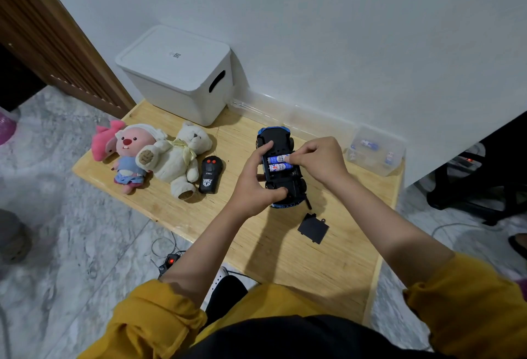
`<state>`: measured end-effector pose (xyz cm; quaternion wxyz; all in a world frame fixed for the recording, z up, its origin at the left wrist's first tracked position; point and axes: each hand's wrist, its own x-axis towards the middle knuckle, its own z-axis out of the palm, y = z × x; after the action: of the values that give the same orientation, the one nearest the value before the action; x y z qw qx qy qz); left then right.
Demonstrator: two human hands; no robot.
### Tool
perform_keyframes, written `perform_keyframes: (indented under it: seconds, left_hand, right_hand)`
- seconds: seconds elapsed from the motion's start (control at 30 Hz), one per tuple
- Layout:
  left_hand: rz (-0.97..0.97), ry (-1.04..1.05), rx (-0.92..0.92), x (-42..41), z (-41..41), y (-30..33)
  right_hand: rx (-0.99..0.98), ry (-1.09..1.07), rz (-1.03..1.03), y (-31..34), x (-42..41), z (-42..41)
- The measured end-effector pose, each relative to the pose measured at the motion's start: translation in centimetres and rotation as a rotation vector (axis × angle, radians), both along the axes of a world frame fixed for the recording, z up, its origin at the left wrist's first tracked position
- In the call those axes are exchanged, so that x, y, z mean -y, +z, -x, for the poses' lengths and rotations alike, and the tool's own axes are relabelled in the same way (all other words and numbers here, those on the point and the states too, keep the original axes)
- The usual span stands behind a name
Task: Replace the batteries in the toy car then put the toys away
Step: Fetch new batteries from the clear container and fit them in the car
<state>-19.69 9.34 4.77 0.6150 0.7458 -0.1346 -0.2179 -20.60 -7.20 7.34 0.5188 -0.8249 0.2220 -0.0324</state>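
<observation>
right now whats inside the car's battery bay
Two batteries lie side by side in the upturned car. The right hand covers their right ends; any third slot is hidden.

Plain white wall behind low wooden table. Grey marbled tile floor. Brown slatted wooden door at left. Black chair base at right.

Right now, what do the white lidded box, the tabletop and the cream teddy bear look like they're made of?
White lidded box: looks like matte moulded plastic, with smooth rounded corners and a cut-out handle slot.
Tabletop: pale wood, probably varnished; fine parallel grain shows.
Cream teddy bear: soft plush fabric, fuzzy pile, with a pale ribbon at its neck.
</observation>
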Motion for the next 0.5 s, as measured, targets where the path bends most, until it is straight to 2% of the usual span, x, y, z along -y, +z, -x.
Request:
perform_keyframes:
  seconds: [0.13,0.37,0.5]
  left_hand:
    - [-0.012,-0.032,0.021,-0.2,0.1,-0.2]
    - [-0.037,-0.031,-0.038,-0.4,0.2,-1.1]
    - [-0.030,-0.022,-0.059,-0.1,0.4,-1.5]
  right_hand:
    - [-0.080,0.028,-0.012,0.1,0.2,-0.2]
    - [-0.096,0.041,0.063,-1.2,-0.7,0.1]
    - [-0.061,-0.053,-0.038,-0.6,-1.2,0.1]
